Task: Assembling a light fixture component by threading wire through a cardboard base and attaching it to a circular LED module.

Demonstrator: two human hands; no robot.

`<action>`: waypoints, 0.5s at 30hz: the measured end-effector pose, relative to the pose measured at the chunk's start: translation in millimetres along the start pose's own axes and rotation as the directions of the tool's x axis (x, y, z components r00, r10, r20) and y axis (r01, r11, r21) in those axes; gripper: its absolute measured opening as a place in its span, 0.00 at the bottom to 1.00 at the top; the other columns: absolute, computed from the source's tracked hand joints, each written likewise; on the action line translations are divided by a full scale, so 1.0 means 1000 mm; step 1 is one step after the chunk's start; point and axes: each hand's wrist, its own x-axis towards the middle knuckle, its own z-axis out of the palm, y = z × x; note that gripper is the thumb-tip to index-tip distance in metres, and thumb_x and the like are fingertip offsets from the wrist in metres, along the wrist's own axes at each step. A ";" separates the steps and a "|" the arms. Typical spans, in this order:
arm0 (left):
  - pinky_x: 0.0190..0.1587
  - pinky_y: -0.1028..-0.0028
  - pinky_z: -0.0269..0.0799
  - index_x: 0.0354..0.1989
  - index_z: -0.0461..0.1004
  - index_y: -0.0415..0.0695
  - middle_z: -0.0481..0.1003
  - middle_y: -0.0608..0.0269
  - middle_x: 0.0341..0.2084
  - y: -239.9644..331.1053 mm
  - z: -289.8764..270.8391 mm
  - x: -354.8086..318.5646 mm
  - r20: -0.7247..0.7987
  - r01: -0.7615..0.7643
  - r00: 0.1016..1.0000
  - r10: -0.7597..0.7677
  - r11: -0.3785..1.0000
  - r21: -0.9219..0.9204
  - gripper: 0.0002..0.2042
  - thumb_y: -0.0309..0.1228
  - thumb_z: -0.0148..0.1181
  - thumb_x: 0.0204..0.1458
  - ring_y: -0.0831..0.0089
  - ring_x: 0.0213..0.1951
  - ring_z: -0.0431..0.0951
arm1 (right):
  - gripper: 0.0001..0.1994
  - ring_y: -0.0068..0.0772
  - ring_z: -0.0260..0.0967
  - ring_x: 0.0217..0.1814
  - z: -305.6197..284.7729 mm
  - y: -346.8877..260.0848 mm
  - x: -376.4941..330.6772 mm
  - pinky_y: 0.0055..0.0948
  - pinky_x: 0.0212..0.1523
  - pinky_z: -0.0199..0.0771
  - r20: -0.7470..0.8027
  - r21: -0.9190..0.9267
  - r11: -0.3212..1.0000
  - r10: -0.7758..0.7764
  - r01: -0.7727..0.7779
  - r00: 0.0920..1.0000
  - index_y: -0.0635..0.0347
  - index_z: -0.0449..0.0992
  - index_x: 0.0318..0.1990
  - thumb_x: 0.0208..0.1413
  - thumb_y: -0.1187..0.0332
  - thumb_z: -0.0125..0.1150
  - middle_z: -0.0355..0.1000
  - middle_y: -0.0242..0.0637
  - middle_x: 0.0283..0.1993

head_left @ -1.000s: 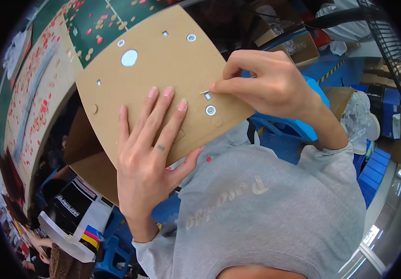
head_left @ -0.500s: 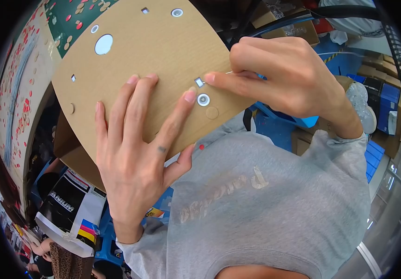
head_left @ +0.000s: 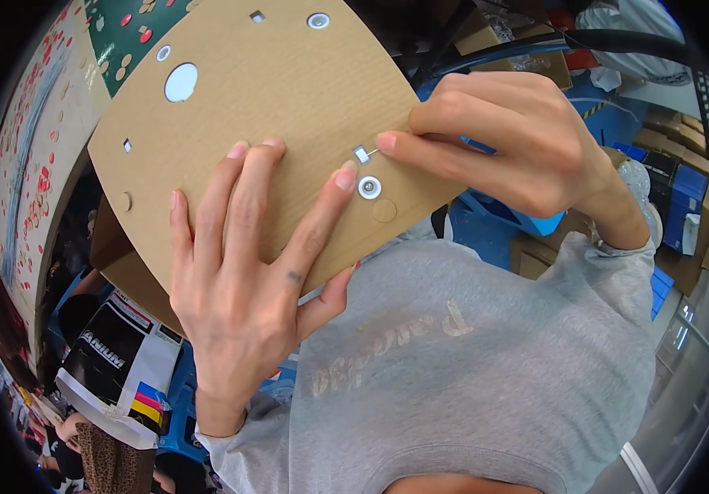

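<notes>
1. Two hands on cardboard panel (head_left: 288,107): left hand (head_left: 247,272) flat, fingers spread, bracing it against the chest.
2. Right hand (head_left: 494,140) pinches shut at square cut-out (head_left: 361,154), possibly on a scrap.
3. Several holes punched; round disc (head_left: 384,211) unpunched.

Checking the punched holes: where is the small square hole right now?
In the head view, the small square hole sits right of centre on the cardboard sheet, just above a round hole.

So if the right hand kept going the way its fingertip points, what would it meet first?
The right hand points leftward along the cardboard sheet. Its fingertip is already at the small square hole; just past that lies the left hand, whose fingers press flat on the sheet. Depth looks shared, though not certain.
</notes>
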 end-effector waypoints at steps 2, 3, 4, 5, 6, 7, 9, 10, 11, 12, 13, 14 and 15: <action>0.60 0.46 0.67 0.61 0.77 0.60 0.68 0.48 0.62 0.000 -0.002 0.001 0.013 -0.005 1.000 0.005 1.000 0.004 0.27 0.53 0.60 0.52 0.47 0.61 0.70 | 0.24 0.33 0.72 0.28 -0.005 0.000 0.001 0.28 0.23 0.72 0.044 0.038 0.999 0.032 -0.034 0.999 0.72 0.82 0.44 0.36 0.68 0.62 0.70 0.38 0.32; 0.60 0.46 0.67 0.61 0.77 0.60 0.68 0.48 0.62 0.000 -0.003 0.001 0.016 -0.001 1.000 0.001 1.000 0.001 0.27 0.53 0.60 0.52 0.47 0.61 0.70 | 0.24 0.35 0.73 0.30 -0.007 0.000 0.002 0.29 0.23 0.73 0.086 0.070 0.995 0.065 -0.071 0.994 0.72 0.82 0.44 0.35 0.67 0.62 0.70 0.40 0.32; 0.60 0.46 0.67 0.61 0.77 0.61 0.68 0.48 0.62 0.000 -0.003 0.002 0.019 -0.001 1.000 0.001 1.000 0.010 0.27 0.53 0.60 0.51 0.47 0.61 0.70 | 0.24 0.35 0.73 0.30 -0.009 0.001 0.003 0.29 0.23 0.73 0.087 0.073 0.995 0.065 -0.071 0.994 0.72 0.82 0.44 0.35 0.67 0.62 0.70 0.40 0.32; 0.60 0.47 0.67 0.60 0.78 0.61 0.68 0.48 0.62 0.000 -0.004 0.003 0.023 -0.002 1.000 0.001 1.000 0.019 0.27 0.54 0.60 0.51 0.47 0.61 0.70 | 0.25 0.36 0.74 0.30 -0.011 0.001 0.005 0.29 0.23 0.74 0.115 0.073 0.995 0.059 -0.067 0.992 0.72 0.82 0.44 0.35 0.67 0.62 0.70 0.40 0.33; 0.60 0.47 0.67 0.60 0.78 0.61 0.68 0.48 0.62 0.001 -0.004 0.003 0.026 0.000 1.000 0.000 1.000 0.018 0.27 0.54 0.60 0.51 0.47 0.61 0.70 | 0.25 0.37 0.74 0.30 -0.011 0.002 0.006 0.30 0.23 0.74 0.142 0.074 0.995 0.052 -0.063 0.988 0.73 0.82 0.44 0.34 0.67 0.62 0.71 0.41 0.34; 0.60 0.46 0.67 0.60 0.78 0.61 0.68 0.48 0.62 0.001 -0.003 0.003 0.027 0.004 1.000 -0.005 1.000 0.018 0.27 0.55 0.60 0.51 0.47 0.61 0.70 | 0.25 0.37 0.74 0.30 -0.010 0.001 0.006 0.30 0.23 0.74 0.144 0.074 0.995 0.054 -0.066 0.988 0.73 0.82 0.44 0.34 0.67 0.62 0.71 0.41 0.34; 0.60 0.46 0.67 0.59 0.79 0.61 0.68 0.49 0.62 0.001 -0.004 0.004 0.029 0.007 1.000 -0.008 1.000 0.017 0.27 0.55 0.60 0.51 0.47 0.61 0.70 | 0.26 0.37 0.74 0.31 -0.007 0.000 0.008 0.29 0.23 0.75 0.100 0.049 0.999 0.016 -0.021 0.995 0.75 0.81 0.44 0.33 0.68 0.62 0.71 0.43 0.33; 0.60 0.46 0.67 0.59 0.79 0.62 0.69 0.49 0.62 0.001 -0.003 0.003 0.025 0.003 1.000 -0.004 1.000 0.028 0.27 0.56 0.60 0.51 0.48 0.61 0.70 | 0.26 0.37 0.74 0.31 -0.007 -0.002 0.008 0.29 0.23 0.75 0.101 0.051 0.998 0.017 -0.022 0.995 0.75 0.81 0.44 0.33 0.68 0.62 0.71 0.43 0.33; 0.60 0.46 0.68 0.59 0.79 0.62 0.69 0.49 0.62 0.001 -0.003 0.004 0.021 -0.002 1.000 0.001 0.999 0.039 0.27 0.56 0.59 0.51 0.48 0.61 0.70 | 0.26 0.36 0.74 0.31 -0.007 -0.003 0.009 0.28 0.23 0.75 0.109 0.054 0.998 0.013 -0.019 0.994 0.77 0.81 0.43 0.32 0.68 0.63 0.71 0.43 0.33; 0.60 0.46 0.68 0.59 0.79 0.62 0.69 0.49 0.62 0.001 -0.002 0.005 0.021 -0.003 1.000 0.002 0.999 0.038 0.27 0.56 0.59 0.51 0.48 0.61 0.70 | 0.27 0.36 0.74 0.31 -0.008 -0.003 0.009 0.28 0.24 0.76 0.118 0.057 0.998 0.010 -0.017 0.993 0.79 0.80 0.43 0.31 0.69 0.63 0.71 0.43 0.32; 0.60 0.45 0.68 0.58 0.79 0.62 0.69 0.49 0.61 0.002 -0.002 0.004 0.013 -0.002 1.000 0.001 0.999 0.041 0.26 0.56 0.59 0.52 0.48 0.61 0.70 | 0.27 0.36 0.74 0.31 -0.006 -0.005 0.008 0.28 0.24 0.76 0.117 0.062 0.998 0.011 -0.018 0.993 0.79 0.80 0.43 0.31 0.69 0.63 0.71 0.43 0.32; 0.60 0.45 0.68 0.58 0.80 0.62 0.70 0.49 0.61 0.002 -0.002 0.003 0.003 -0.002 1.000 0.002 0.999 0.043 0.26 0.57 0.59 0.52 0.48 0.62 0.70 | 0.27 0.36 0.73 0.31 -0.005 -0.007 0.006 0.27 0.24 0.76 0.114 0.044 0.999 0.003 -0.008 0.993 0.80 0.80 0.42 0.29 0.70 0.63 0.71 0.43 0.32; 0.60 0.45 0.68 0.58 0.80 0.62 0.70 0.49 0.61 0.003 -0.003 0.001 0.006 -0.001 1.000 0.001 0.999 0.042 0.26 0.57 0.59 0.52 0.48 0.62 0.70 | 0.28 0.35 0.73 0.30 -0.005 -0.009 0.005 0.26 0.23 0.76 0.111 0.024 1.000 -0.004 0.001 0.994 0.81 0.80 0.42 0.27 0.71 0.63 0.71 0.43 0.31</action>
